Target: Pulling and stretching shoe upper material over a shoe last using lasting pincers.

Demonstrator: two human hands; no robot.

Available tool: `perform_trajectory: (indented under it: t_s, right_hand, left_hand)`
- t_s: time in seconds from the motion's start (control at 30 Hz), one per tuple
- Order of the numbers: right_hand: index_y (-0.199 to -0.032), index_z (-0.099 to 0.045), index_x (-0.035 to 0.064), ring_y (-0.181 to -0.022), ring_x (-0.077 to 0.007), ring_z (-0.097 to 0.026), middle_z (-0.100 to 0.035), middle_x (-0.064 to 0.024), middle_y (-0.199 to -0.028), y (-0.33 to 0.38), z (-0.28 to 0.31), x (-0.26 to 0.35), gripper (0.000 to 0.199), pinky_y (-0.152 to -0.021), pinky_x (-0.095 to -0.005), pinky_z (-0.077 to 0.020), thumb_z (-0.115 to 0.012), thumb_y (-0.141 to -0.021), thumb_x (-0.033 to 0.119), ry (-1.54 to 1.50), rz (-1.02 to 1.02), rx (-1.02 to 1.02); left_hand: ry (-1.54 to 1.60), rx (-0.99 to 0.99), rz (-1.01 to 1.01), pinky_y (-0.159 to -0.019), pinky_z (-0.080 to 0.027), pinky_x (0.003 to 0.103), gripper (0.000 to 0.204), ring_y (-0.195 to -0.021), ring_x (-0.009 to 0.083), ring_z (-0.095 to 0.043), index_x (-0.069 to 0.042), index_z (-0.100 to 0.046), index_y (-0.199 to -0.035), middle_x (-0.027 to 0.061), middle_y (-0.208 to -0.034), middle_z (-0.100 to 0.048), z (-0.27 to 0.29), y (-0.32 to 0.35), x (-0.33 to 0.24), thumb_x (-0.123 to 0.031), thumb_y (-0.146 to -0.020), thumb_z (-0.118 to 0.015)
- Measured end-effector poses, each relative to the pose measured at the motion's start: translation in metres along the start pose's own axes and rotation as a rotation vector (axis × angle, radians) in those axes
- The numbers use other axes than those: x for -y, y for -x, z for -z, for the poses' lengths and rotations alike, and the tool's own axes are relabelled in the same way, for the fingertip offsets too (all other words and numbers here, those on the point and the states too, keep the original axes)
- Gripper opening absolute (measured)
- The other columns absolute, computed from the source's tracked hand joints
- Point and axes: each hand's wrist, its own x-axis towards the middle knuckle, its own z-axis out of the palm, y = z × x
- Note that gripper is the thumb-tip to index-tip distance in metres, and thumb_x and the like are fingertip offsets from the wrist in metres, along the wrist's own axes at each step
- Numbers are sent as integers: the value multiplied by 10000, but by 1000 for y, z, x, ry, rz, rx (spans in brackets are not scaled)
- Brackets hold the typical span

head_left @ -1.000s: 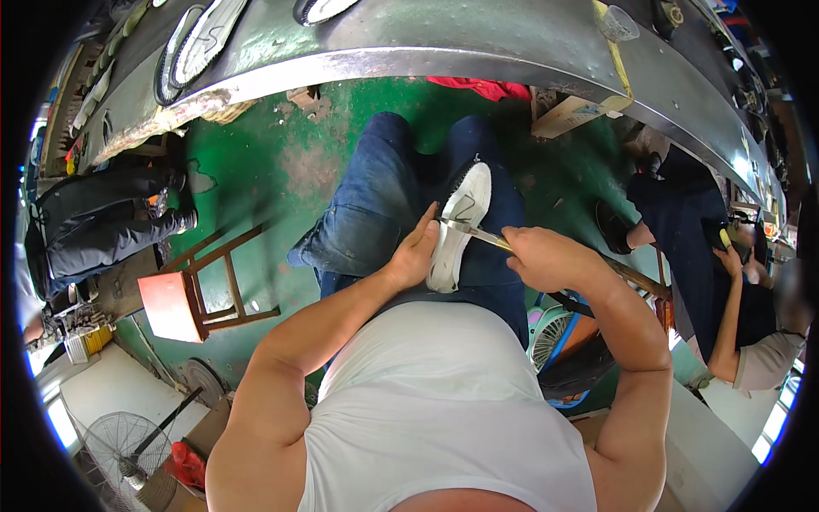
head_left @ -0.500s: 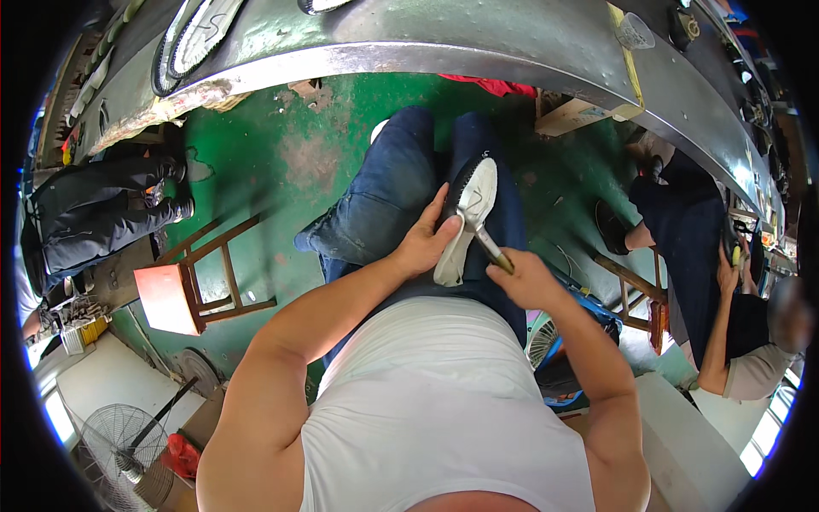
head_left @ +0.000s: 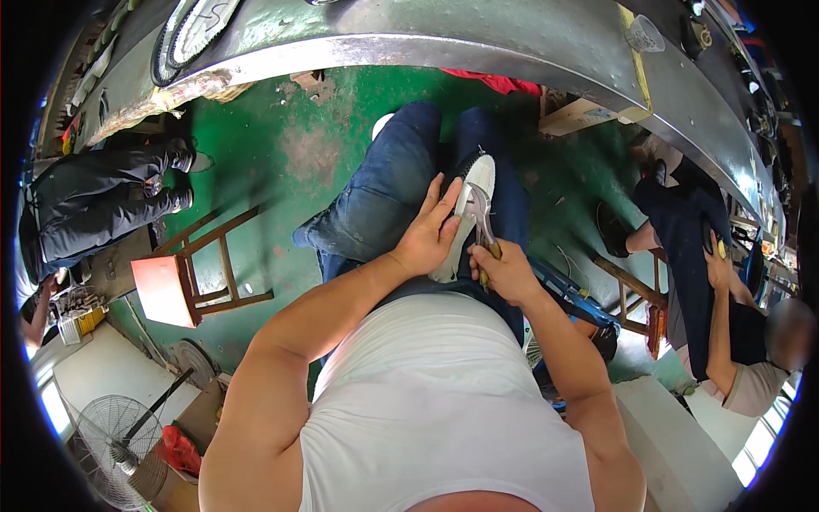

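Note:
A partly made shoe [head_left: 483, 174] lies sole up along my thighs, its pale underside ringed by a dark, ridged edge. My left hand [head_left: 428, 232] grips its left side, fingers along the edge and thumb across the lower part. In my right hand [head_left: 505, 270] is a silvery metal tool [head_left: 483, 224] with a yellowish handle; its exact kind is not clear. The metal end rests against or just over the middle of the sole, and my fingers wrap the handle near the shoe's lower end. Pale material hangs from that end, partly behind my hands.
A metal-topped bench [head_left: 384, 51] curves across the far side, with more shoe soles [head_left: 198, 32] at left and a clear cup [head_left: 645, 34] at right. A wooden stool [head_left: 162, 290] stands left. Another person [head_left: 725, 324] sits at right. A fan [head_left: 119, 444] stands lower left.
My right hand has moved left and nearer the shoe, bringing the tool more upright over the sole. My left fingers have shifted onto the sole's edge. The person at right has shifted slightly.

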Motion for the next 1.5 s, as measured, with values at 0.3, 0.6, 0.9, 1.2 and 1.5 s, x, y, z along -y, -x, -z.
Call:
perform_trajectory:
  t_s: [0.3, 0.6, 0.9, 1.2, 1.5]
  right_hand:
    - [-1068, -600, -53, -736, -170, -670, -671, -96, -862, 5, 49, 21, 415, -570, -300, -523, -517, -1029, 352, -7, 23, 106]
    - [-889, -584, -38, -656, -279, -662, -656, -169, -746, -15, 30, 48, 483, -640, -392, -515, -464, -1033, 407, 497, 538, -95]
    - [-914, -585, -30, -828, -475, -631, -653, -272, -808, 7, 33, 41, 460, -750, -512, -498, -470, -1028, 400, 555, 344, -45]
    - [-1060, -578, -33, -704, -175, -645, -650, -97, -832, 8, 45, -22, 462, -664, -318, -524, -415, -1065, 399, 230, 272, -42]
    - [-1094, -564, -58, -732, -184, -645, -642, -115, -878, -8, 54, -66, 516, -674, -314, -530, -410, -1061, 434, -352, 222, -12]
  left_hand:
    - [-268, 260, 111, -792, -576, 494, 515, -916, 502, -665, -274, -385, -1507, 380, -1421, -411, 15, -16, -17, -221, -1002, -470]
    - [-251, 163, 333, -829, -561, 483, 739, -966, 481, -658, -80, -105, -1575, 338, -1478, -377, -1, 6, -16, -303, -996, -505]
    - [274, 633, 544, -1178, -269, 351, 966, -1439, 356, -354, -139, 210, -1560, 295, -1561, -292, 45, 14, -24, -200, -979, -560]
    - [744, 323, 550, -1119, -351, 326, 730, -1323, 217, -476, -87, -195, -1590, 150, -1505, -447, 47, 10, -6, -85, -973, -584]
    - [1012, 176, 365, -1057, -432, 361, 672, -1220, 223, -570, -59, -340, -1542, 153, -1327, -607, 134, -230, -136, -105, -927, -606]
